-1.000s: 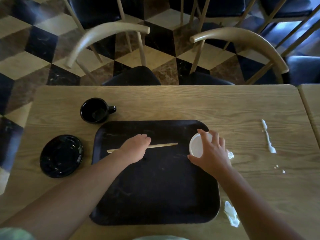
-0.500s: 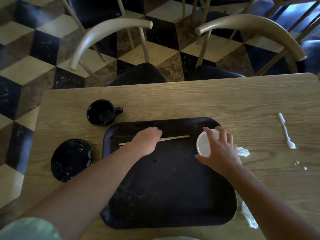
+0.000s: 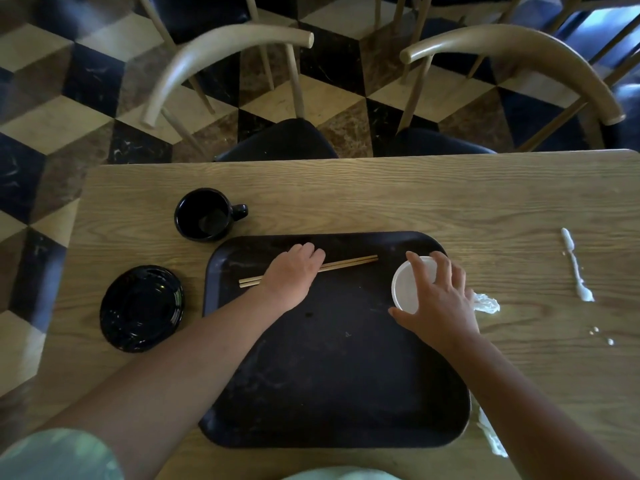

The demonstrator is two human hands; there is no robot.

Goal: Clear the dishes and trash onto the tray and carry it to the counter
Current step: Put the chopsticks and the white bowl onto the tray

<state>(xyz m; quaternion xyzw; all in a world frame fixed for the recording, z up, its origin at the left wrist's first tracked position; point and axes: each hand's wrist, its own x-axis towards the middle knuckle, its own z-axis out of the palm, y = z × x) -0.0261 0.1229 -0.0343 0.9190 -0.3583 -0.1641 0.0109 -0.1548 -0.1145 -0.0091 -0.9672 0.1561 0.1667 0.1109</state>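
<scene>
Gripping a round white cup (image 3: 410, 289), right hand (image 3: 440, 306) over black rectangular plastic tray (image 3: 346, 375); left hand (image 3: 291, 277) curled around pale wooden chopsticks (image 3: 349, 263).

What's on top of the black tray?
Chopsticks under the left hand, and a white cup gripped by the right hand. The hands hide the chopsticks' middle and part of the cup.
</scene>
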